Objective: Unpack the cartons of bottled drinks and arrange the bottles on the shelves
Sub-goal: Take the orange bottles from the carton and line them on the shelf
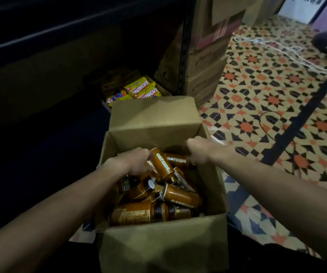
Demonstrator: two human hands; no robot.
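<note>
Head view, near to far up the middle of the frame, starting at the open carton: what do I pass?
carton's near flap → pile of brown Oatside bottles → carton's far flap → yellow Crunchy snack packs

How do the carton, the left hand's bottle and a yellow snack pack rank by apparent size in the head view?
1. Carton.
2. Bottle and snack pack look alike; the pack lies farther off, so no ranking.
</note>
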